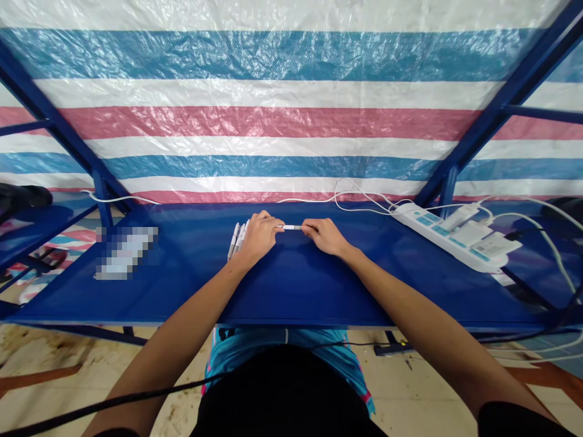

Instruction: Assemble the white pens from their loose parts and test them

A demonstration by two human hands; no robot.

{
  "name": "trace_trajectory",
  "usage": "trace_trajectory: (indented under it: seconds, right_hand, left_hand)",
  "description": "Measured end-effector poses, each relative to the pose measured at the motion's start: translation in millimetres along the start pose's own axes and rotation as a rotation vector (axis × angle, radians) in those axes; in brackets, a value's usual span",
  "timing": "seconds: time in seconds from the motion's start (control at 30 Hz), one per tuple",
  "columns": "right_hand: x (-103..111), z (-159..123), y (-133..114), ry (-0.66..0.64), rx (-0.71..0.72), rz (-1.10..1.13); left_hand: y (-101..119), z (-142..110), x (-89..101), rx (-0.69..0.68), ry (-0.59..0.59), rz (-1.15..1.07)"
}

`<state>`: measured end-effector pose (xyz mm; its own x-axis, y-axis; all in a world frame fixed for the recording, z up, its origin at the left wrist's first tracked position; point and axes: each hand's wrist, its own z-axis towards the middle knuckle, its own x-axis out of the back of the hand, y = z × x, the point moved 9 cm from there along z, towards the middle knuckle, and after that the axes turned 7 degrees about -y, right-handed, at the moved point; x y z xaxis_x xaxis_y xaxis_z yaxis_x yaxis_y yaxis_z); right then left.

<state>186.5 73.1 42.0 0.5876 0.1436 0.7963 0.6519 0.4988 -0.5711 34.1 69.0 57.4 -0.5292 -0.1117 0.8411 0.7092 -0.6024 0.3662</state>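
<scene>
Between my two hands a slim white and grey pen (292, 227) lies level, just over the blue table. My left hand (261, 234) pinches its left end, fingers closed. On the right end, the thumb and fingers of my right hand (324, 235) are closed too. Several similar white and grey pens (235, 240) lie side by side on the table, just left of my left hand, which partly covers them.
A white power strip (449, 237) with chargers plugged in sits at the table's right, its white cable (359, 193) looping along the back edge. A pixelated pale flat object (127, 254) lies at the left. Blue metal posts (492, 109) and a striped sheet (291, 121) stand behind the blue table (300, 291).
</scene>
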Motion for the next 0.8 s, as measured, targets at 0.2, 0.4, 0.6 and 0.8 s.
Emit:
trace_trajectory:
  seconds: [0.2, 0.4, 0.6, 0.8]
  right_hand:
    - [1, 2, -4, 0.0, 0.022, 0.235]
    - [4, 1, -1, 0.042, 0.028, 0.37]
    - [-11, 1, -6, -0.024, 0.047, 0.422]
    - [-1, -2, -7, 0.067, 0.1, 0.331]
  left_hand:
    - [-4, -1, 8.9, 0.065, 0.071, -0.038]
    - [-39, -4, 17.3, 0.245, 0.234, -0.6]
    - [-49, -3, -3.0, 0.353, 0.24, -1.165]
    - [-55, -4, 11.4, 0.387, 0.377, -1.426]
